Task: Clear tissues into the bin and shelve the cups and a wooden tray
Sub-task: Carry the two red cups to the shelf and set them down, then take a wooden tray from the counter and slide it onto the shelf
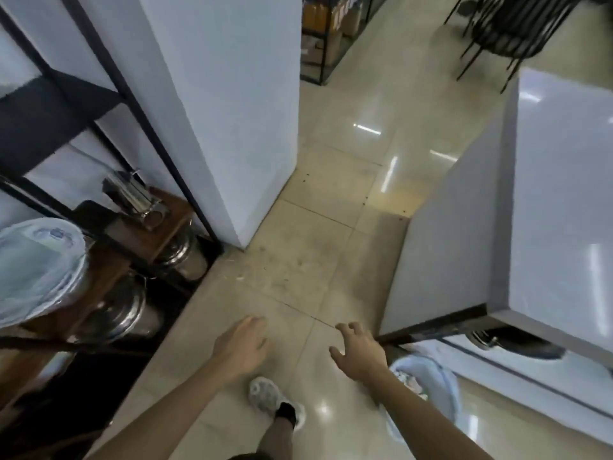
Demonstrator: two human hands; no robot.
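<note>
Looking down from the head camera, two bare hands reach out over the tiled floor (318,234) in the lower middle of the frame. The left hand (240,346) is loosely open, fingers slightly curled, holding nothing. The right hand (360,351) is spread wide, fingers apart, also holding nothing. One shoe (265,395) shows between the forearms. At lower right, one bin with a pale liner (431,383) stands on the floor just beside the right forearm, below the edge of a white counter (564,194); crumpled stuff lies inside it, too blurred to name. At left, one black-framed shelf (109,78) carries one bag-lined container (36,267), one metal rack (139,200) and two steel pots (180,250) lower down. One white pillar (232,111) rises in the upper middle. One black wire chair (510,24) sits at upper right.
</note>
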